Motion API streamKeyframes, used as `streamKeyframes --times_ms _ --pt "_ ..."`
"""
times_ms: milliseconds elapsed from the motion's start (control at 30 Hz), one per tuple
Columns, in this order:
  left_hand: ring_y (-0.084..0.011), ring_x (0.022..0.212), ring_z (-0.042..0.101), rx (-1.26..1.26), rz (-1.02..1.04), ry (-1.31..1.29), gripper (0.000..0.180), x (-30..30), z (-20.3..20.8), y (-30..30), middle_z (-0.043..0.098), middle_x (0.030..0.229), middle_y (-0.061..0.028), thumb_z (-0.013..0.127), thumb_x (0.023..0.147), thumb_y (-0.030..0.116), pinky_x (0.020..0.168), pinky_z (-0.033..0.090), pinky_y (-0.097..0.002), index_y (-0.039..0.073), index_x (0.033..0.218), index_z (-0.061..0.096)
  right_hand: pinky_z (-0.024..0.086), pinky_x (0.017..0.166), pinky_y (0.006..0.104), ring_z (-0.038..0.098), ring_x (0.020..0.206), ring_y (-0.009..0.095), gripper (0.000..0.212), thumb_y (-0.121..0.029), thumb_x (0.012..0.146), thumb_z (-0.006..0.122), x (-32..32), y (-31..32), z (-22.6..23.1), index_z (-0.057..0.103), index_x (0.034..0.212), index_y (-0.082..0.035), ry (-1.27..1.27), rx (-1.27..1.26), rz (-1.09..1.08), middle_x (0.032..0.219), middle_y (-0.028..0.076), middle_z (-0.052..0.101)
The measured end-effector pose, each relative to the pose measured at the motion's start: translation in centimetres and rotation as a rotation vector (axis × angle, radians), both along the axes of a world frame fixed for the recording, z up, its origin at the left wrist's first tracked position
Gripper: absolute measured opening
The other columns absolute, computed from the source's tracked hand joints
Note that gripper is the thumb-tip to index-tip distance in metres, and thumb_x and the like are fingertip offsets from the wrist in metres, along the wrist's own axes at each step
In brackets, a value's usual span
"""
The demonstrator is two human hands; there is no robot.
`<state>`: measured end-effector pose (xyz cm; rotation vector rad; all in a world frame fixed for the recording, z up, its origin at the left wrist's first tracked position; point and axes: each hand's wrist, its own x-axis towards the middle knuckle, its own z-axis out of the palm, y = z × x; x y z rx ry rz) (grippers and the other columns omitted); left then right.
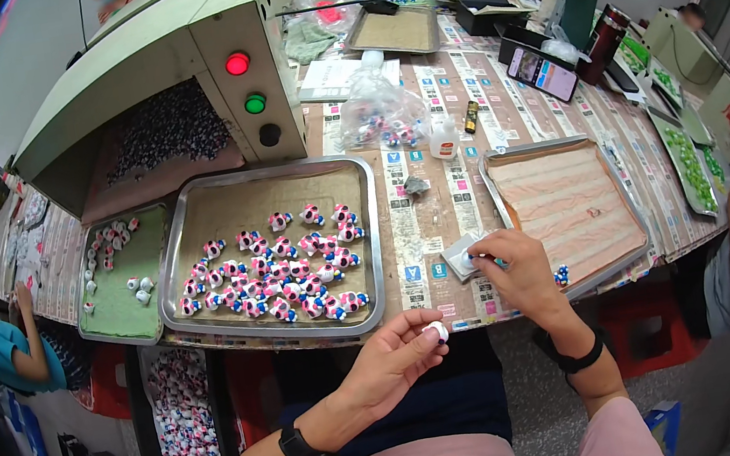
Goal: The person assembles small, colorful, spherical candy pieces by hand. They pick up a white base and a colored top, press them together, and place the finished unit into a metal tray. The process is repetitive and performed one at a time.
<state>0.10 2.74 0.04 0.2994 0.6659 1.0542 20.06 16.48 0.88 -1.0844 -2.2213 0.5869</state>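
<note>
My left hand (pixel 398 355) is closed in a pinch around a small white figurine piece (pixel 438 331) with a dark blue patch, held just past the table's near edge. To its upper right, my right hand (pixel 512 267) has its fingertips pinched over a small pale square block (pixel 459 257) on the table. Something small and whitish shows at those fingertips; its kind cannot be made out. Beside my right wrist, a small blue-and-white piece (pixel 562 275) lies at the corner of a metal tray (pixel 568 198) lined with pinkish cloth.
A large metal tray (pixel 374 227) holds many pink, white and blue figurines (pixel 287 273). Left of it, a green-lined tray (pixel 118 312) carries white pieces. Behind stands a machine (pixel 251 66) with lit buttons. A small white bottle (pixel 443 139), a phone (pixel 542 74) and co-workers are farther off.
</note>
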Motion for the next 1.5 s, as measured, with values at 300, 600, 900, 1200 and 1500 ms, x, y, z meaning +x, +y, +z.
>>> streamKeyframes --times_ms 300,600,900,1200,1500 --pt "-0.0129 0.101 0.060 -0.001 0.040 0.012 0.029 0.7 0.0 0.6 0.060 0.111 -0.0036 0.060 0.094 0.008 0.089 0.051 -0.0252 0.005 0.122 0.056 0.051 0.065 0.0245 0.064 0.080 0.013 0.016 -0.003 0.080 0.072 -0.1 -5.2 3.2 0.071 0.096 0.000 0.332 -0.466 0.122 0.093 0.010 0.069" --pt "-0.0137 0.104 0.060 0.006 0.015 0.013 0.030 0.8 0.3 0.6 0.060 0.114 -0.0047 0.060 0.093 0.007 0.091 0.051 -0.0264 0.004 0.123 0.056 0.051 0.065 0.0227 0.064 0.079 0.012 0.017 -0.004 0.081 0.072 -0.1 -6.5 2.5 0.072 0.098 -0.001 0.400 -0.506 0.143 0.095 0.011 0.069" --pt "-0.0150 0.095 0.064 0.038 0.028 0.112 0.029 0.6 -0.1 0.1 0.066 0.105 -0.0085 0.066 0.089 0.004 0.085 0.054 -0.0268 0.000 0.117 0.061 0.050 0.064 0.0249 0.064 0.073 0.015 0.021 0.001 0.076 0.076 0.0 -6.9 1.8 0.072 0.096 -0.002 0.403 -0.367 0.218 0.085 0.010 0.068" --pt "-0.0206 0.096 0.066 0.104 0.019 0.183 0.028 0.0 0.4 0.3 0.066 0.107 -0.0137 0.064 0.090 0.003 0.084 0.055 -0.0303 -0.001 0.117 0.060 0.050 0.063 0.0264 0.064 0.072 0.017 0.020 0.001 0.075 0.077 -0.6 -6.8 2.5 0.072 0.094 -0.003 0.398 -0.355 0.216 0.081 0.009 0.067" --pt "-0.0096 0.090 0.062 0.316 0.091 0.644 0.026 -5.9 3.2 3.5 0.063 0.101 -0.0039 0.068 0.089 0.009 0.080 0.052 -0.0247 0.000 0.112 0.060 0.049 0.086 0.0345 0.065 0.096 0.028 0.031 -0.002 0.076 0.073 -2.3 -6.0 3.4 0.068 0.107 0.000 0.295 -0.172 0.059 0.104 0.015 0.068"
